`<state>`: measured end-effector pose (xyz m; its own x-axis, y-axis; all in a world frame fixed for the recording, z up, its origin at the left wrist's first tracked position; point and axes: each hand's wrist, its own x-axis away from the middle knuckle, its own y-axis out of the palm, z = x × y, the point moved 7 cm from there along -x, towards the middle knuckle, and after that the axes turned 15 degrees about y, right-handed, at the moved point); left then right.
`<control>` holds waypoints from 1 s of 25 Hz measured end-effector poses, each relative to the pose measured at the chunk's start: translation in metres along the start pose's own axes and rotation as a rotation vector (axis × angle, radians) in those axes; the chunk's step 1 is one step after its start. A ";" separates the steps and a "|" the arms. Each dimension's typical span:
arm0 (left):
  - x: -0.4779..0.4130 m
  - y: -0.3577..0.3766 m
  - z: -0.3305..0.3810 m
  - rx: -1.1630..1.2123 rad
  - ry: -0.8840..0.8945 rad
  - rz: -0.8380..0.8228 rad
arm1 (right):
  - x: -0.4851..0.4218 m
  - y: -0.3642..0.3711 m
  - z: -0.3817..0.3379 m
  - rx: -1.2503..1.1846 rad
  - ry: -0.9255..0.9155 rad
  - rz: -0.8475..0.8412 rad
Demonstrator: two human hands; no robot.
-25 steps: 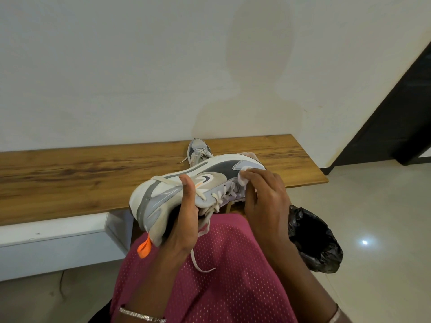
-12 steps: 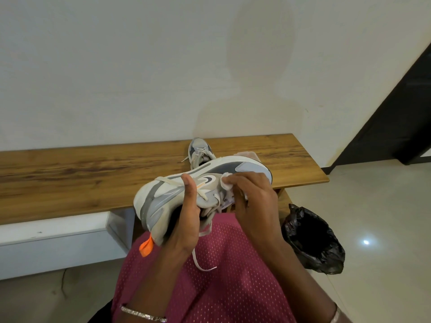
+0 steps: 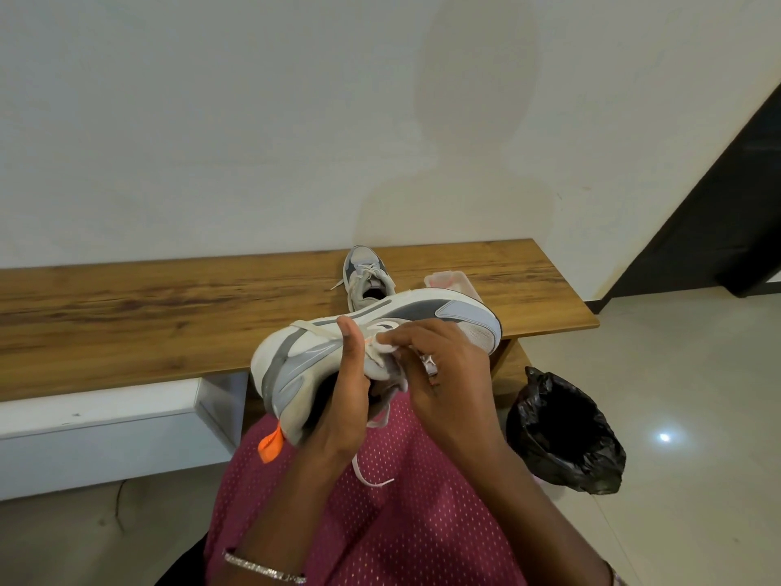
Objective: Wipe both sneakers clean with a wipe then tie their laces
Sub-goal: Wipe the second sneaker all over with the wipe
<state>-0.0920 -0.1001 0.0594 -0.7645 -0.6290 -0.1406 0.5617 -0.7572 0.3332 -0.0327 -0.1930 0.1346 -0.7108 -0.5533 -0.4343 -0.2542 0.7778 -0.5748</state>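
The right fingers are curled together and pinch a white wipe against the side of the held sneaker, near its logo.

The room is plain: a white wall and a pale glossy floor. A long wooden bench runs along the wall, with a white base under it. The second sneaker stands upright on the bench, toe to the wall and laces loose. A pink packet lies just beside it, partly hidden by the held sneaker. A black bag sits open on the floor by the bench's right end.

The right hand reaches in from the right, knuckles up. The left hand grips the held sneaker at its collar. Its thumb is pressed flat on the side, while its other fingers are hidden behind the shoe. The shoe lies on its side above a pink lap, heel to the left, and a lace dangles.
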 end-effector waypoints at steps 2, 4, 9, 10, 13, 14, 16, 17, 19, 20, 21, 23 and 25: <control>-0.001 0.000 0.003 -0.001 0.020 0.001 | -0.006 -0.006 0.006 0.151 -0.009 0.078; -0.003 0.001 0.005 -0.005 0.034 -0.005 | -0.008 -0.011 0.011 0.203 0.019 0.134; 0.001 -0.002 0.003 -0.042 -0.037 0.028 | 0.005 0.001 0.001 -0.086 0.053 -0.098; 0.001 -0.004 0.002 -0.039 -0.049 0.032 | 0.007 0.003 0.000 -0.098 0.055 -0.116; 0.002 -0.005 0.003 -0.017 -0.042 0.027 | 0.009 0.001 -0.003 -0.097 0.034 -0.117; 0.002 -0.005 0.004 -0.008 -0.023 0.017 | 0.010 0.000 -0.008 -0.102 0.011 -0.128; 0.003 -0.002 0.008 0.016 0.019 -0.012 | 0.012 0.000 -0.019 -0.112 -0.045 -0.165; 0.003 0.000 0.010 0.017 0.031 -0.028 | 0.012 0.000 -0.021 -0.107 -0.067 -0.174; 0.002 -0.001 0.010 -0.015 0.047 -0.029 | 0.006 0.000 -0.015 -0.050 -0.081 -0.136; 0.002 -0.002 0.011 -0.040 0.049 -0.029 | 0.001 0.000 -0.009 -0.008 -0.065 -0.093; 0.001 -0.001 0.012 -0.057 0.049 -0.033 | -0.004 -0.001 -0.004 0.031 -0.041 -0.050; 0.000 -0.002 0.011 -0.081 0.047 -0.030 | -0.006 -0.003 0.000 0.047 -0.013 -0.021; 0.001 -0.003 0.009 -0.050 0.024 -0.025 | 0.000 -0.001 -0.011 -0.003 -0.025 -0.084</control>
<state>-0.0973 -0.0970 0.0662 -0.7710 -0.6136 -0.1705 0.5585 -0.7801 0.2820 -0.0400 -0.1908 0.1432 -0.6705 -0.6236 -0.4020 -0.3141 0.7295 -0.6076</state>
